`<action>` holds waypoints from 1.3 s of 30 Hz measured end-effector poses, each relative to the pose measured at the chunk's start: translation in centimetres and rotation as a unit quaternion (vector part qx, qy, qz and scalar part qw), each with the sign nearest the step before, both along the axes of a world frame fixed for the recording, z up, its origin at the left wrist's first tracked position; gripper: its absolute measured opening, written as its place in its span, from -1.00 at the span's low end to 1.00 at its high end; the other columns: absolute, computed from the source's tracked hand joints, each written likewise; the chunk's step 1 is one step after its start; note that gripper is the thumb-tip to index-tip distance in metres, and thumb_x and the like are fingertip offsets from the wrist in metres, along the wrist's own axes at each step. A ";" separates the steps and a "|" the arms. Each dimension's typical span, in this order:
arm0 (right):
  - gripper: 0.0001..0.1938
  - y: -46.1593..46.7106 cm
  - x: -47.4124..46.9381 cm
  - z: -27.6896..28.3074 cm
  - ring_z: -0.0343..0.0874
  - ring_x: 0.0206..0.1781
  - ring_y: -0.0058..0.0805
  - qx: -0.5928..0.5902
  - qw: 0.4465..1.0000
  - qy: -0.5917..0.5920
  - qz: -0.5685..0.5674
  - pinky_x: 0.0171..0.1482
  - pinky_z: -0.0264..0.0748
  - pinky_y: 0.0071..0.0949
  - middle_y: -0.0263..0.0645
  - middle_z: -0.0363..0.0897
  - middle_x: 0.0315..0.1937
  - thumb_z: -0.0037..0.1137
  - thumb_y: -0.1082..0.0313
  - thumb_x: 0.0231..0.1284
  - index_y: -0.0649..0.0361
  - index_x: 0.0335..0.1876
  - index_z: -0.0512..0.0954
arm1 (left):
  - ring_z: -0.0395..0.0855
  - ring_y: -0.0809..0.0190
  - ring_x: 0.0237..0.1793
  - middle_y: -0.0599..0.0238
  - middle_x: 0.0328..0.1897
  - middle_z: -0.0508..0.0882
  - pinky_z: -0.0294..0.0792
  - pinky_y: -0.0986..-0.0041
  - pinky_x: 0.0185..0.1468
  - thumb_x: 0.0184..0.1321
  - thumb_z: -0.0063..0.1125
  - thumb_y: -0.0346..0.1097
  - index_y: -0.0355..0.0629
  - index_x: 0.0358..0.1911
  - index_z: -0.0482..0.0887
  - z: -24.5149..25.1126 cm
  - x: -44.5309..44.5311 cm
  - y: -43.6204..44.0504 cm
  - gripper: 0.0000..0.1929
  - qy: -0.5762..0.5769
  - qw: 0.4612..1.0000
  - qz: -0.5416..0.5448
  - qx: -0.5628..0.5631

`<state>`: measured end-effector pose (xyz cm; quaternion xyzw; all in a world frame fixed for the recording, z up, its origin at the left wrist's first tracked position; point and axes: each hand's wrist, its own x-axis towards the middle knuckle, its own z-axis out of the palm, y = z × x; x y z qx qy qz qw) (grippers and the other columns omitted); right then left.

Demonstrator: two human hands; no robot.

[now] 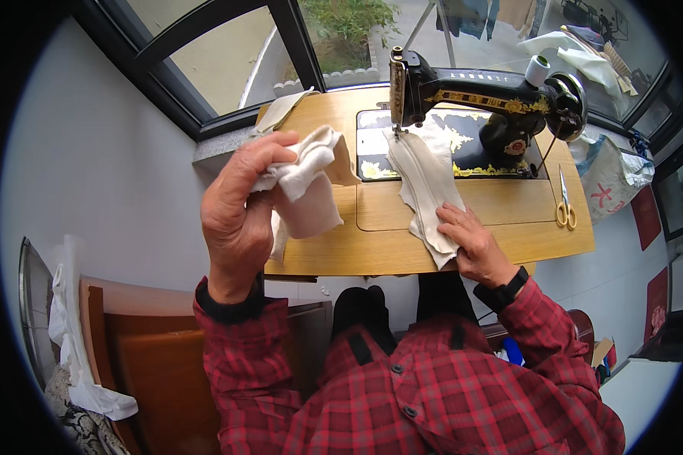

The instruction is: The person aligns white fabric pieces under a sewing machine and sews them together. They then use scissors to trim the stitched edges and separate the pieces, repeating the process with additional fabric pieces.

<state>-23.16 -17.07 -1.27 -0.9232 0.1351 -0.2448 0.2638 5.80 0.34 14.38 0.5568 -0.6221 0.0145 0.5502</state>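
My left hand (pixel 239 205) is raised over the left side of the wooden sewing table (pixel 506 205), its fingers closed on a bunched piece of cream cloth (pixel 310 199). Flat on the table, my right hand (pixel 472 239) rests with its fingertips on the near end of a layered cream cloth strip (pixel 427 182). The strip's far end lies at the needle and presser foot of a black sewing machine (pixel 484 96) with gold decoration. A white thread spool (pixel 538 69) stands on top of the machine.
Scissors with yellow handles (pixel 566 199) lie near the table's right edge. More cream cloth (pixel 284 108) lies at the back left corner. A window frame (pixel 296 45) borders the table's far side. A plastic bag (pixel 614 176) stands at the right, and a wooden chair (pixel 159 364) at the lower left.
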 end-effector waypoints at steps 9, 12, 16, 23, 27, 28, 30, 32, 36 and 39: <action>-0.54 0.0 -0.1 -0.5 0.40 0.42 0.01 0.017 0.999 -0.027 -0.014 0.49 0.14 0.10 -0.02 0.54 0.24 -0.06 0.75 -0.15 0.32 -0.01 0.55 | 0.51 -0.04 0.34 0.16 0.15 0.67 0.13 -0.04 0.52 0.04 0.04 -0.75 -0.20 -0.10 0.64 -3.3 0.7 -6.7 -0.63 -0.176 0.979 -0.041 0.097; -0.53 0.1 -0.2 -0.4 0.40 0.42 0.01 0.022 0.999 -0.027 -0.014 0.48 0.17 0.10 -0.02 0.54 0.23 -0.05 0.74 -0.18 0.32 -0.02 0.56 | 0.50 -0.07 0.32 0.07 0.12 0.65 0.25 0.06 0.43 0.02 0.04 -0.67 -0.25 -0.05 0.66 -7.5 0.9 -5.6 -0.62 -0.209 0.839 -0.022 0.501; -0.52 0.0 -0.2 -0.3 0.40 0.42 0.02 0.021 0.999 -0.024 -0.014 0.47 0.19 0.10 -0.02 0.55 0.23 -0.05 0.73 -0.21 0.32 -0.03 0.57 | 0.66 0.13 0.12 0.10 0.06 0.72 0.45 0.42 0.22 0.12 -0.07 -0.65 -0.35 0.00 0.68 -8.7 6.2 -4.7 -0.62 0.075 0.947 -0.050 0.309; -0.51 -0.3 -0.2 -0.1 0.41 0.41 0.02 0.028 0.999 -0.029 -0.009 0.46 0.20 0.11 -0.03 0.55 0.22 -0.03 0.72 -0.25 0.31 -0.03 0.57 | 0.65 -0.18 0.13 -0.25 0.08 0.67 0.50 0.14 0.14 0.02 0.42 -0.15 -0.48 -0.03 0.62 -11.1 16.1 -3.7 -0.45 -0.068 0.760 0.388 0.517; -0.51 -0.3 -0.3 -0.2 0.41 0.41 0.02 0.024 0.999 -0.030 -0.010 0.46 0.21 0.11 -0.04 0.55 0.22 -0.03 0.71 -0.25 0.30 -0.03 0.56 | 0.68 -0.16 0.09 -0.28 0.03 0.68 0.51 0.18 0.13 -0.02 0.49 -0.15 -0.54 -0.06 0.61 -13.9 17.5 -2.2 -0.42 0.046 0.754 0.402 0.518; -0.51 -0.3 -0.3 -0.2 0.41 0.41 0.02 0.025 0.999 -0.030 -0.010 0.46 0.21 0.11 -0.04 0.55 0.22 -0.03 0.71 -0.25 0.30 -0.03 0.56 | 0.69 -0.16 0.08 -0.29 0.01 0.69 0.51 0.18 0.12 -0.02 0.50 -0.16 -0.55 -0.08 0.62 -14.3 17.5 -1.9 -0.43 0.051 0.757 0.414 0.502; -0.51 -0.3 -0.4 -0.3 0.41 0.41 0.01 0.023 0.999 -0.027 -0.011 0.45 0.21 0.11 -0.04 0.55 0.22 -0.03 0.70 -0.24 0.30 -0.02 0.56 | 0.71 -0.15 0.03 -0.27 -0.04 0.71 0.53 0.18 0.07 -0.02 0.50 -0.22 -0.56 -0.11 0.63 -14.4 17.4 -1.2 -0.47 0.053 0.763 0.440 0.471; -0.51 -0.3 -0.5 -0.3 0.41 0.41 0.00 0.024 0.999 -0.033 -0.008 0.45 0.21 0.11 -0.05 0.55 0.22 -0.03 0.70 -0.24 0.30 -0.02 0.56 | 0.75 -0.14 -0.07 -0.23 -0.09 0.73 0.56 0.16 -0.01 0.01 0.48 -0.31 -0.57 -0.13 0.63 -14.1 17.1 -1.0 -0.54 0.044 0.769 0.463 0.439; -0.52 -0.2 -0.6 -0.3 0.42 0.40 -0.01 0.019 0.999 -0.030 -0.013 0.45 0.22 0.11 -0.05 0.55 0.22 -0.03 0.70 -0.23 0.29 -0.03 0.57 | 0.78 0.09 -0.29 0.03 -0.19 0.74 0.62 0.27 -0.19 0.18 0.26 -0.53 -0.51 -0.08 0.59 -12.7 15.0 -0.4 -0.74 0.396 0.777 0.263 0.412; -0.53 -0.1 -0.5 -0.4 0.42 0.40 0.00 0.017 0.999 -0.037 -0.016 0.45 0.22 0.10 -0.05 0.55 0.22 -0.02 0.70 -0.22 0.29 -0.03 0.57 | 0.78 0.13 -0.31 0.03 -0.19 0.74 0.65 0.31 -0.17 0.23 0.23 -0.52 -0.51 -0.04 0.57 -12.3 11.3 0.5 -0.73 0.514 0.772 0.165 0.336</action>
